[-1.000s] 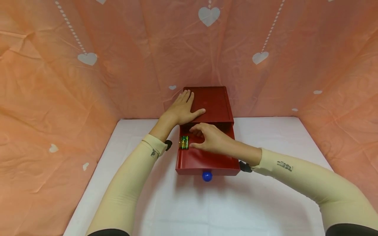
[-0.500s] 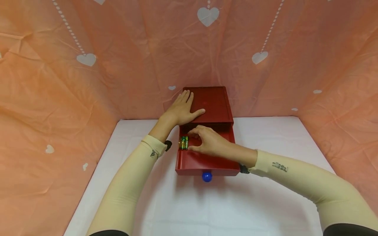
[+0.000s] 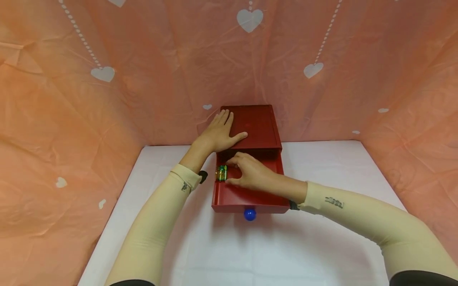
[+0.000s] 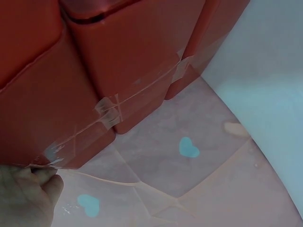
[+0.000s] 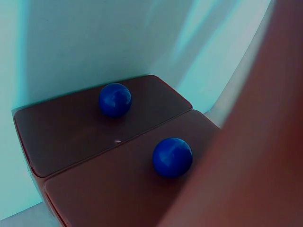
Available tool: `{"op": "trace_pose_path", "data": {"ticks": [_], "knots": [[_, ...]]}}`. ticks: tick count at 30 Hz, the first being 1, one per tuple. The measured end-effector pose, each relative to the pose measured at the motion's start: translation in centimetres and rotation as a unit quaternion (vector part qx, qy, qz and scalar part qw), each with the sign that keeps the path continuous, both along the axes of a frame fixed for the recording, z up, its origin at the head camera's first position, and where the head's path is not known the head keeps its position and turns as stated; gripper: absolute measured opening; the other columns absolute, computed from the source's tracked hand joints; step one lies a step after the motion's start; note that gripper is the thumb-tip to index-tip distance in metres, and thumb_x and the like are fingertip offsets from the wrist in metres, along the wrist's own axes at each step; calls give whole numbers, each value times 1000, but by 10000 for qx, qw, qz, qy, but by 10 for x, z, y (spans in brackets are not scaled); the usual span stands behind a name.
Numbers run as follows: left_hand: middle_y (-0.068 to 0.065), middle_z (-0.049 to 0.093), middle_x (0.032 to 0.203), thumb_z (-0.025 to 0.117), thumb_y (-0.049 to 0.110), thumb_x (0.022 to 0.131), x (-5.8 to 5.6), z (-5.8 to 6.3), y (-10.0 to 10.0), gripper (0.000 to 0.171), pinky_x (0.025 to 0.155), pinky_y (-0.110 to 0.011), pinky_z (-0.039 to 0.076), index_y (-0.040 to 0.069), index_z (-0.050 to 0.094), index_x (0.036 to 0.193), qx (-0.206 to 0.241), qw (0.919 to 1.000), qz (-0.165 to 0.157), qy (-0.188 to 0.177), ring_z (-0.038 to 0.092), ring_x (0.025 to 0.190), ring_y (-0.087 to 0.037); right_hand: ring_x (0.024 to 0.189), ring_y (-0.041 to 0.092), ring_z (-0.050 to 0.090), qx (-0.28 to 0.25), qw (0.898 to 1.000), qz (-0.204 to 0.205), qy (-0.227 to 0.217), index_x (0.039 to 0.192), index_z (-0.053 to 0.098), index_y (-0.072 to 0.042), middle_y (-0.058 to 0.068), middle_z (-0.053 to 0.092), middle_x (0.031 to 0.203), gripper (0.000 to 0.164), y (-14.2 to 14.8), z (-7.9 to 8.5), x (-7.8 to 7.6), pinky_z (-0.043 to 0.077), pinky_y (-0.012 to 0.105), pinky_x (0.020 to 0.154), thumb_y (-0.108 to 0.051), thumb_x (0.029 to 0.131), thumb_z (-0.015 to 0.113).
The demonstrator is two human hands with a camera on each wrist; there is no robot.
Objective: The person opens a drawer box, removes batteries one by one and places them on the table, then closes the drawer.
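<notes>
My left hand (image 3: 218,133) lies on top of a red drawer cabinet (image 3: 255,123), fingers spread and thumb pointing right. The cabinet's top drawer (image 3: 247,198) is pulled out, a blue ball knob (image 3: 250,215) on its front. Along its left wall lie several green-and-gold batteries (image 3: 221,173), side by side. Reaching in from the right, my right hand (image 3: 255,174) has its thumb and fingers curved in a C, the tips right at the ends of the rightmost battery. I cannot tell whether they pinch it.
Lower drawer fronts with blue knobs (image 5: 115,100) show in the right wrist view. Clear tape (image 4: 109,112) joins the cabinet's sections in the left wrist view. A white table (image 3: 250,254) lies beneath, with an orange heart-patterned cloth (image 3: 171,71) behind and at both sides.
My right hand has moved slightly left and down, bringing its thumb and fingertips from beside the batteries up to their ends. The left hand stays on the cabinet top.
</notes>
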State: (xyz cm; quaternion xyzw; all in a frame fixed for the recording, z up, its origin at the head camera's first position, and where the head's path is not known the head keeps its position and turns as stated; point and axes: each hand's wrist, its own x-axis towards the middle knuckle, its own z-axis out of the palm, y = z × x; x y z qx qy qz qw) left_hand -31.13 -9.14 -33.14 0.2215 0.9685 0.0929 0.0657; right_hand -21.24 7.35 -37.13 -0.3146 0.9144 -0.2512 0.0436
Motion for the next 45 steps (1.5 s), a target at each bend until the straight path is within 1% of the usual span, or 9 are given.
{"op": "trace_pose_path", "data": {"ticks": [6, 8, 14, 24, 34, 38, 42, 45], "knots": [[-17, -5, 180, 36, 72, 108, 1, -1, -1, 100, 133, -36, -9, 3, 2, 172, 26, 10000, -30, -7, -11, 167, -26, 118, 28, 60, 42, 10000, 18, 40, 135, 71, 1, 13, 66, 126, 54, -3, 1, 2, 54, 42, 109, -29, 94, 87], [-17, -5, 180, 36, 72, 108, 1, -1, -1, 100, 133, -36, -9, 3, 2, 172, 38, 10000, -34, -21, -11, 167, -26, 116, 27, 60, 69, 10000, 24, 59, 135, 71, 1, 13, 66, 125, 53, -4, 1, 2, 54, 41, 108, -29, 94, 87], [-16, -5, 180, 37, 73, 107, 3, -1, -1, 101, 133, -36, -9, 3, 2, 172, 53, 10000, -28, -11, -11, 167, -26, 118, 27, 60, 112, 9998, 30, 186, 133, 72, 0, 12, 65, 123, 53, -6, 0, 4, 53, 42, 110, -31, 93, 88], [-16, -5, 180, 36, 73, 107, 1, -2, -1, 101, 133, -36, -9, 3, 2, 172, 32, 10000, -9, 46, -12, 167, -26, 113, 26, 61, 84, 9987, 123, 493, 125, 74, -1, 10, 65, 116, 50, -7, -3, 2, 54, 41, 109, -33, 91, 90], [-18, -4, 180, 37, 72, 108, 1, -1, 0, 100, 133, -36, -9, 2, 3, 172, 41, 10000, -48, 47, -11, 167, -27, 115, 27, 62, 144, 9986, 154, 478, 124, 73, 0, 11, 65, 117, 47, -6, -4, 1, 53, 42, 110, -30, 91, 89], [-18, -3, 180, 36, 71, 108, 0, -1, 0, 100, 134, -36, -9, 1, 4, 172, 23, 10000, -50, 70, -10, 167, -27, 118, 28, 62, 161, 9987, 158, 446, 125, 72, 1, 12, 67, 119, 47, -4, -3, 0, 52, 42, 112, -28, 91, 88], [-18, -3, 180, 37, 72, 108, 0, -1, -1, 100, 134, -37, -8, 2, 4, 172, 19, 10000, -39, 86, -10, 167, -27, 121, 28, 62, 159, 9994, 128, 289, 126, 71, 0, 12, 68, 122, 47, -2, 0, 1, 52, 42, 113, -28, 92, 87], [-17, -3, 180, 37, 72, 108, -1, -2, -1, 100, 134, -37, -7, 2, 4, 172, 13, 10000, -24, 66, -10, 167, -27, 117, 27, 63, 83, 9997, 137, 203, 126, 71, 0, 11, 68, 121, 46, 0, 4, 3, 55, 42, 109, -27, 92, 87]]}}
